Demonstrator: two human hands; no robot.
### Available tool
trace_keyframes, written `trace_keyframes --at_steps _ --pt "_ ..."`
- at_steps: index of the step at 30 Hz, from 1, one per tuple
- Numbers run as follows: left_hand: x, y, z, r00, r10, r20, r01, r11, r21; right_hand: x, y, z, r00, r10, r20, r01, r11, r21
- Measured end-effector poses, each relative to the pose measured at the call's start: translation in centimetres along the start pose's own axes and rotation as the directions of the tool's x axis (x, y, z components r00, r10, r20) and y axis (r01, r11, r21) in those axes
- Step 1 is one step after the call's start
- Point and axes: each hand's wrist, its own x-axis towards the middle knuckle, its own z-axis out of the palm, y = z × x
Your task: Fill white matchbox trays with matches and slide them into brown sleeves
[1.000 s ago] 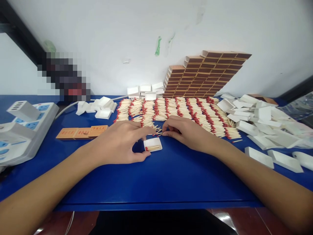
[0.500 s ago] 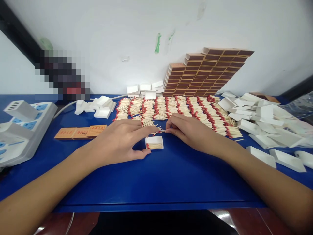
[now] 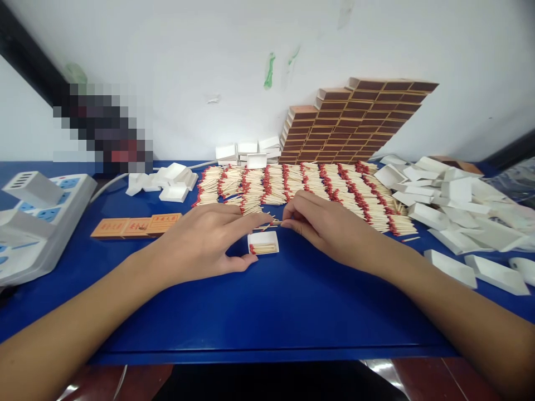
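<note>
A small white matchbox tray [image 3: 268,236] lies on the blue table with several red-headed matches [image 3: 265,249] along its front side. My left hand [image 3: 200,239] is around the tray's left end, thumb and index finger apart. Its thumb tip is at the tray's front left corner, and the index fingertip reaches over loose matches behind the tray. My right hand [image 3: 326,228] is pinched closed behind and to the right of the tray. Ends of loose matches [image 3: 273,223] meet its fingertips. The other right fingers are curled.
Rows of matches [image 3: 276,184] spread behind my hands. Stacked matchboxes [image 3: 355,122] stand against the wall. White trays [image 3: 455,195] are heaped at right, others [image 3: 173,181] at back left. Orange matchboxes [image 3: 134,225] and a power strip [image 3: 79,206] are at left.
Both hands stay almost where they were. The right fingertips have shifted very slightly left, and the view has moved a little.
</note>
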Motion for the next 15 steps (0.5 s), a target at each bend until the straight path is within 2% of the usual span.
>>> trace_keyframes --at_steps 4,15 --pt "-0.08 -0.04 -0.09 1.000 -0.022 0.016 0.022 1.000 -0.004 -0.06 -0.32 -0.11 0.999 -0.005 -0.032 0.005 1.000 -0.003" --pt "-0.30 -0.11 0.24 1.000 -0.018 0.003 0.018 1.000 0.016 -0.10 -0.57 0.27 0.999 -0.039 -0.027 0.040 0.999 0.008"
